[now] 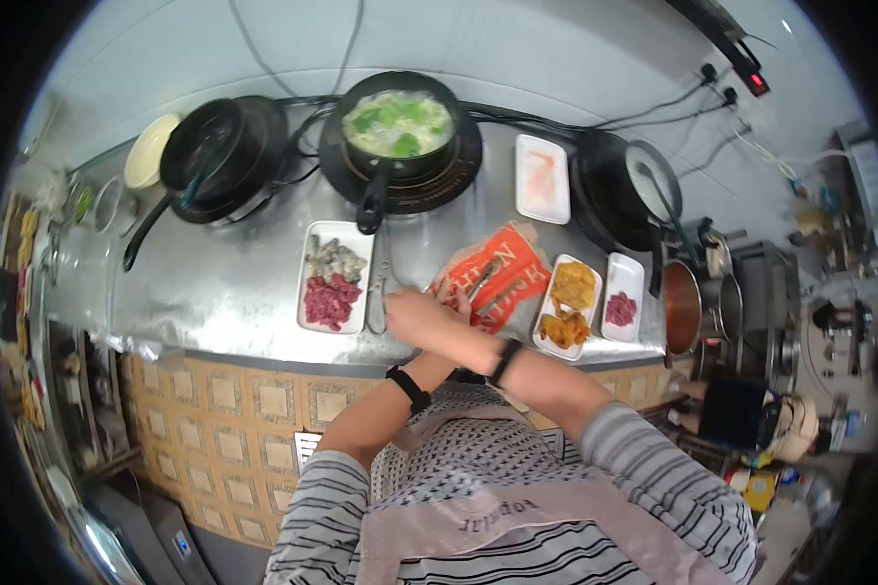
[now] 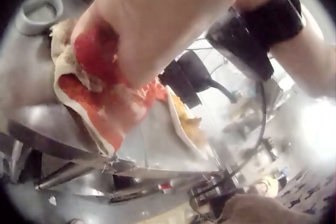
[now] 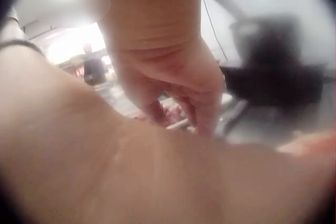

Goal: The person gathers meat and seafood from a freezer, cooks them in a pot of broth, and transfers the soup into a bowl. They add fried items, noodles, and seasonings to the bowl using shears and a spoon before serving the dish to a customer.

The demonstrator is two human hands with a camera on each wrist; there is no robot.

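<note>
Crossed hands at red cloth and scissors, steel counter

Item: one red cloth (image 1: 517, 278) with pale lettering, spread on the counter (image 1: 239, 292); a slender brownish object (image 1: 485, 276) is borne on it. The cloth's near left part is touched by the left hand (image 1: 451, 295), by which it is partly covered (whether it is gripped cannot be told, the fingers being hidden).

Item: one right hand (image 1: 412, 317), crossed over the left arm, fingers loosely bent downward and parted, seen open. Just beside it, one pair of grey scissors (image 1: 379, 314) is laid; contact cannot be made out.

Item: one white tray (image 1: 304, 317), left of the scissors, filled with greyish pieces (image 1: 337, 259) and dark red pieces (image 1: 331, 300).

Item: one tray of yellow-orange food (image 1: 567, 300), set just right of the cloth; beyond it, one smaller tray of red pieces (image 1: 621, 309).

Item: one white tray with pink contents (image 1: 542, 181), placed farther back.

Item: one black pan (image 1: 384, 168) of green food in liquid, set on a dark burner (image 1: 337, 180).
</note>
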